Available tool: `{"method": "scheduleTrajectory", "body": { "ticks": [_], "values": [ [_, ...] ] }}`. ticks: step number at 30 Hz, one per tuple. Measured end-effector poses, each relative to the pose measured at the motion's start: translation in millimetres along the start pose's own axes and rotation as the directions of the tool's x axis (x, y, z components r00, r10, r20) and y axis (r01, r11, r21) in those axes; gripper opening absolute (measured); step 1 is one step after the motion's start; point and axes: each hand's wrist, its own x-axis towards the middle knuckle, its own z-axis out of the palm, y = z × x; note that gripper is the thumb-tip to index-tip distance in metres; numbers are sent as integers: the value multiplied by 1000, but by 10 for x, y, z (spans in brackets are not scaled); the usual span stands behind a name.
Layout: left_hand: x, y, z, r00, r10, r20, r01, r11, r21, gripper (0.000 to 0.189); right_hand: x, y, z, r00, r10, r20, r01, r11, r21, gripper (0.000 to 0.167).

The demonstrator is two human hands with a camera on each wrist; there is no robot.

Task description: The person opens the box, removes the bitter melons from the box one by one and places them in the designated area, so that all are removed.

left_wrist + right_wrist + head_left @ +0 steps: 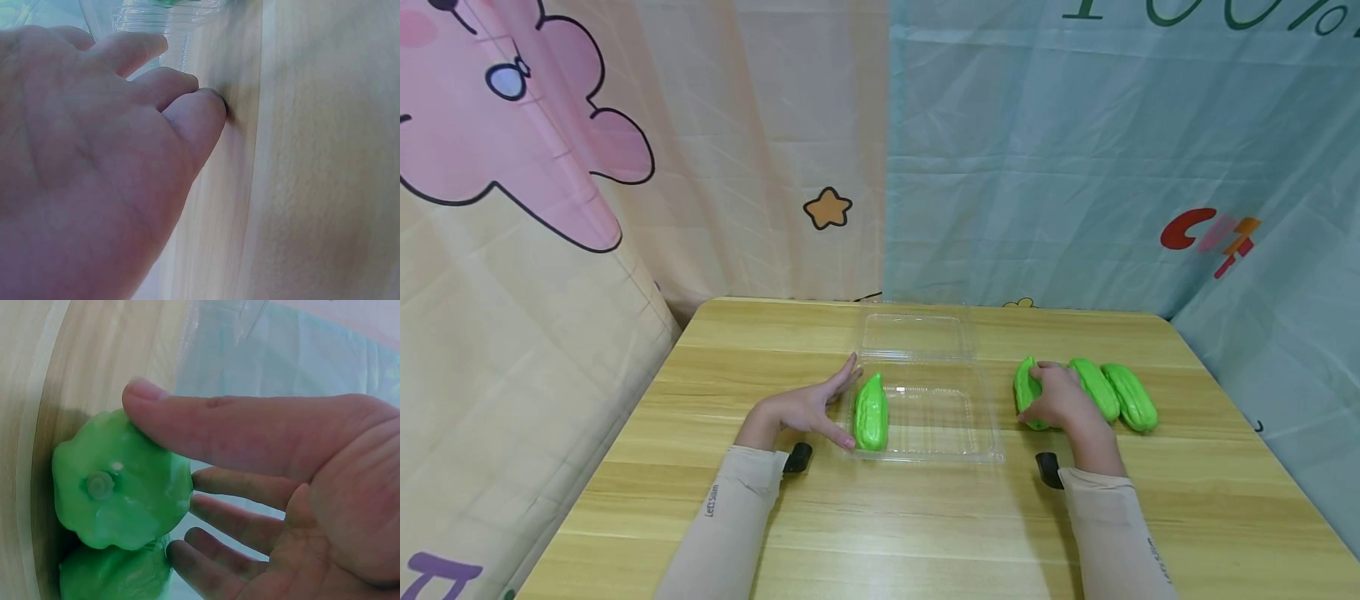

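A clear plastic clamshell box (936, 456) lies with its lid folded back. One green, ridged bitter melon (871, 414) rests along its left side, pointed end away from me. My left hand (808, 411) is at the box's left edge, thumb and fingers spread, thumb near the front left corner. To the right of the box, my right hand (1060, 396) pinches another bitter melon (119, 481) from above, thumb on one side and fingers on the other. This melon lies on the table, against a neighbouring bitter melon (112, 575). My hand partly hides the group in the head view.
Two more bitter melons (1129, 397) show just right of my right hand, side by side. The wooden table (880, 533) has its far edge close behind the box lid (916, 333). Printed curtains (760, 150) hang behind and at both sides.
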Motion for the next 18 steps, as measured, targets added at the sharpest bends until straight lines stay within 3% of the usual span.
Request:
{"method": "scheduleTrajectory", "body": {
  "ticks": [10, 18],
  "values": [
    [-4, -16, 2, 1000, -3, -5, 3, 1000, -10, 144, -21, 1, -4, 1000, -19, -5, 19, 999, 31, 92],
    [-3, -16, -1, 1000, 1, -3, -1, 1000, -12, 143, -36, -43, -30, 994, -78, -81, 86, 992, 96, 91]
  ]
}}
